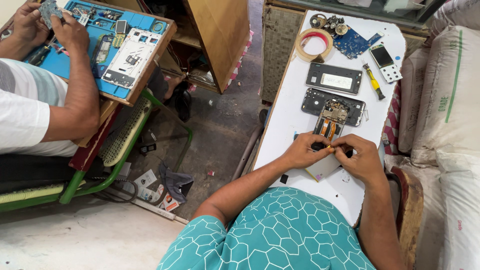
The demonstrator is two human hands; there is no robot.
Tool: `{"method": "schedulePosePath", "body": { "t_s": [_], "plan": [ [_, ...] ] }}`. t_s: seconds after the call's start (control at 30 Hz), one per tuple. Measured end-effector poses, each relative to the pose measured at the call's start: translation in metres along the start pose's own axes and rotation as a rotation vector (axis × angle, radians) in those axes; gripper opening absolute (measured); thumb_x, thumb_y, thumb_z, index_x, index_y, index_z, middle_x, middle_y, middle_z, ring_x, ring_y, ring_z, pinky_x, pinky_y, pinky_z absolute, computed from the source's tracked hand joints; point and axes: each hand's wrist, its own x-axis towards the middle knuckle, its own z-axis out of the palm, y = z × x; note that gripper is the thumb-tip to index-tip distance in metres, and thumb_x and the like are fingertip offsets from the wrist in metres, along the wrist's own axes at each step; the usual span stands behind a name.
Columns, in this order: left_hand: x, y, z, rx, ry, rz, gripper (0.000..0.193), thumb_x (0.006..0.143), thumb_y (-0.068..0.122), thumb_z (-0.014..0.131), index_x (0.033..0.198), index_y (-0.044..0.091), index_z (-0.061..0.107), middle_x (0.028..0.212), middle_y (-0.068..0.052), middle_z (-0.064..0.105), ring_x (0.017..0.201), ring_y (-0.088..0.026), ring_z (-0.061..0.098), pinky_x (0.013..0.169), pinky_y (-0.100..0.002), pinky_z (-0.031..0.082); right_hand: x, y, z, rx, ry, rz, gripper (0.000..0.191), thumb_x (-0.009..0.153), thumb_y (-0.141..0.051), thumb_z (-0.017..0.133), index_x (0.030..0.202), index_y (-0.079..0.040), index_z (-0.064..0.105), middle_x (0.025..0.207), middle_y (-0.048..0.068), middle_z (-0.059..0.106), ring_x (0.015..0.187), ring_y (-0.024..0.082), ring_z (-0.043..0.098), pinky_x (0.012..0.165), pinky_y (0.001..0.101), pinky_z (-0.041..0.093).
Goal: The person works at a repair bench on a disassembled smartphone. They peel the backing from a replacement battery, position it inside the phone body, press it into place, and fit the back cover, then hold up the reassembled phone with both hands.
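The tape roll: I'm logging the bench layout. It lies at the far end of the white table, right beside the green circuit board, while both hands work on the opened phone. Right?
Not quite. In the head view the circuit board beside the tape roll is blue, not green. The rest holds: far end of the white table, left hand and right hand at the opened phone.

Desk (295, 115) runs from 6 to 12 o'clock. Opened phone (331, 120) at centre, touching phone frame (312, 102) behind it. Second frame (334, 78) toward 12. Tape roll (314, 44) at 11, circuit board (352, 42) at 12, small handset (385, 61) at 1, screwdriver (373, 81) at 2. Left hand (305, 150) and right hand (362, 157) meet at 6, over phone's near end. Sacks (445, 110) at 3. Co-worker's tray (127, 55) well apart at 9.
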Motion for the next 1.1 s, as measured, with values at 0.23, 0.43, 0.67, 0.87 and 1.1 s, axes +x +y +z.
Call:
{"method": "schedulePosePath", "body": {
  "t_s": [0.23, 0.43, 0.67, 0.87, 1.1],
  "plan": [
    [-0.0009, -0.0002, 0.0002, 0.008, 0.013, 0.008, 0.025, 0.093, 0.028, 0.074, 0.103, 0.005, 0.077, 0.093, -0.01, 0.075, 0.086, -0.019, 0.071, 0.079, -0.032, 0.057, 0.0008, 0.0, 0.0013, 0.025, -0.01, 0.074, 0.017, 0.084, -0.005, 0.071, 0.101, -0.003, 0.075, 0.085, 0.007, 0.074, 0.075, 0.013, 0.07, 0.066, 0.0261, 0.055],
    [0.0003, 0.0018, -0.002, 0.03, 0.005, 0.002, 0.025, 0.092, 0.028, 0.075, 0.103, 0.005, 0.077, 0.091, -0.011, 0.076, 0.084, -0.02, 0.07, 0.078, -0.033, 0.056, -0.0013, -0.0009, 0.0015, 0.096, 0.004, 0.028, 0.016, 0.085, -0.003, 0.07, 0.1, -0.003, 0.074, 0.09, 0.007, 0.075, 0.075, 0.012, 0.069, 0.068, 0.0248, 0.056],
    [-0.0009, 0.0002, 0.0, 0.012, 0.007, -0.006, 0.024, 0.093, 0.027, 0.074, 0.103, 0.006, 0.077, 0.093, -0.011, 0.075, 0.086, -0.02, 0.071, 0.079, -0.033, 0.057, 0.0004, -0.0036, 0.0013, 0.024, 0.003, 0.046, 0.016, 0.084, -0.003, 0.071, 0.099, -0.002, 0.074, 0.086, 0.008, 0.074, 0.071, 0.013, 0.069, 0.063, 0.0264, 0.055],
    [-0.0009, -0.0017, 0.0002, 0.006, -0.014, -0.022, 0.025, 0.094, 0.028, 0.073, 0.103, 0.005, 0.076, 0.094, -0.011, 0.074, 0.085, -0.018, 0.072, 0.077, -0.032, 0.058, 0.0003, -0.0032, 0.0012, 0.005, -0.005, 0.042, 0.016, 0.084, -0.005, 0.071, 0.099, -0.002, 0.075, 0.085, 0.008, 0.075, 0.071, 0.013, 0.069, 0.066, 0.0266, 0.056],
    [-0.0006, 0.0007, -0.0004, 0.014, -0.003, -0.007, 0.025, 0.093, 0.027, 0.074, 0.103, 0.004, 0.077, 0.093, -0.011, 0.075, 0.085, -0.019, 0.072, 0.078, -0.032, 0.058, 0.0, -0.0004, 0.0007, 0.006, -0.013, 0.088, 0.018, 0.083, -0.006, 0.071, 0.1, -0.002, 0.074, 0.085, 0.008, 0.075, 0.072, 0.014, 0.07, 0.062, 0.0278, 0.055]
  ]
}}
